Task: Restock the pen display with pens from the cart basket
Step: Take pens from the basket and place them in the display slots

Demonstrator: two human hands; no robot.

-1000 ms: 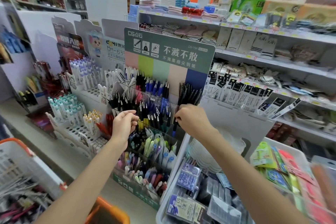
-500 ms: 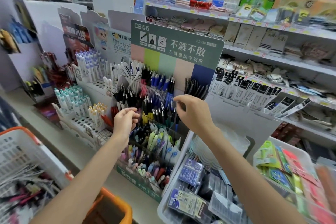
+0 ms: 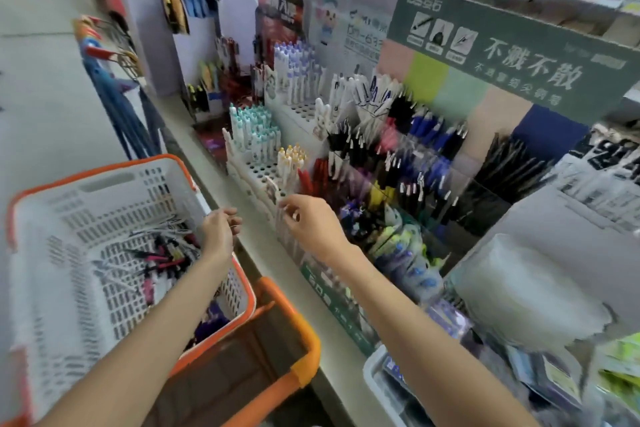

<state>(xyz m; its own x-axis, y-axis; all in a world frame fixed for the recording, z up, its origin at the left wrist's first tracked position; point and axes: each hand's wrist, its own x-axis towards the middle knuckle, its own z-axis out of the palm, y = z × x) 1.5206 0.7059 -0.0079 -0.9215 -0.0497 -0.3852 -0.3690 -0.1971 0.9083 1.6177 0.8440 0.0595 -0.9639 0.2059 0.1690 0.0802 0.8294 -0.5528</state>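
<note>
The white cart basket with an orange rim sits at lower left, with several loose pens in its bottom. The clear tiered pen display, full of black, blue and coloured pens, stands on the ledge under a green header sign. My left hand hovers over the basket's right rim, fingers loosely curled, with nothing seen in it. My right hand hangs in front of the display's lower left corner, fingers loosely bent and holding nothing visible. The picture is motion-blurred.
White perforated pen racks with teal and yellow-capped pens stand left of the display. The orange cart frame lies below the basket. A white bin of packaged stationery and a stack of clear plastic are at lower right.
Both hands have dropped from the display's upper pen rows down and left toward the basket. The view has swung left and down, bringing the basket into full sight.
</note>
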